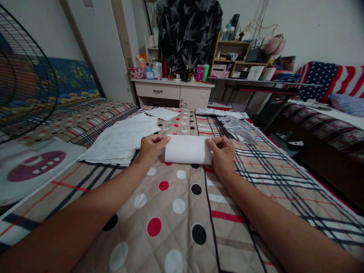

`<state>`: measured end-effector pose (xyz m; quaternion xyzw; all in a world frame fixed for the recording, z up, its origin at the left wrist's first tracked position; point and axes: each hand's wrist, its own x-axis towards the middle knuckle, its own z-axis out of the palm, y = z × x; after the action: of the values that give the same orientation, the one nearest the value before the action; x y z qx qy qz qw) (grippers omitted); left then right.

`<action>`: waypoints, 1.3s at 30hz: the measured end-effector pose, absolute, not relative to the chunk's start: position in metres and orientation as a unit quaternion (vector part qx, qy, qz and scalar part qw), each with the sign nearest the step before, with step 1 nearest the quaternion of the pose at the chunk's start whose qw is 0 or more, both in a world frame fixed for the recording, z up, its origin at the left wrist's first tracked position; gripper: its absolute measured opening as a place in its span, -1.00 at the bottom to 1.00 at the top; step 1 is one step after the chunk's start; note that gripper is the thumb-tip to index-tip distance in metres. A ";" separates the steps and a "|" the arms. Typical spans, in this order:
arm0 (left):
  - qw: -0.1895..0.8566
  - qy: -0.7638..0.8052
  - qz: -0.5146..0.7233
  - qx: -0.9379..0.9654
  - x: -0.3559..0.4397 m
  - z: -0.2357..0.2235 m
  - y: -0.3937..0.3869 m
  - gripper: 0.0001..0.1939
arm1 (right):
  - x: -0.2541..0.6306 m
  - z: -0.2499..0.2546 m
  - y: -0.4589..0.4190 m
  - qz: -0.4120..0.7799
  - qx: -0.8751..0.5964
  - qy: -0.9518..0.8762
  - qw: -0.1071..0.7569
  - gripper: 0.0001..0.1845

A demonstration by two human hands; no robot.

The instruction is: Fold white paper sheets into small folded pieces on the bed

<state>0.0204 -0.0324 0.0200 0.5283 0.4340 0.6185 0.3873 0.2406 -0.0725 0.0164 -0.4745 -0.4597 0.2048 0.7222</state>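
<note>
A folded sheet of white paper [187,149] is held level between my two hands, a little above the dotted bedspread [170,197]. My left hand [153,146] pinches its left edge near the upper corner, thumb on top. At the opposite end, my right hand [222,151] grips the right edge between thumb and fingers. The paper's near side curves over in a rounded fold. To the left of my left hand lies a stack of printed sheets [125,134]. Beyond my right hand rests a pile of folded paper strips [237,129].
A white bag with a purple print [36,167] lies at the left, below a fan [25,72]. Another white sheet [163,113] sits near the bed's far end. Past it stand a cream dresser [159,91] and a desk with shelves [233,62].
</note>
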 end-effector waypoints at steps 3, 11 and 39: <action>0.375 0.440 0.618 0.532 0.021 0.022 -0.033 -0.82 | 0.241 0.015 -0.072 0.202 -0.475 -0.462 0.721 -0.77; 0.342 0.456 0.617 0.542 0.022 0.025 -0.035 -0.83 | 0.241 0.014 -0.071 0.199 -0.490 -0.464 0.710 -0.77; 0.337 0.439 0.619 0.557 0.020 0.019 -0.031 -0.81 | 0.241 0.015 -0.071 0.215 -0.491 -0.449 0.715 -0.76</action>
<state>0.0200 -0.0312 0.0192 0.5572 0.4394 0.6188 0.3370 0.2406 -0.0711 0.0148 -0.4907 -0.4494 0.2146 0.7150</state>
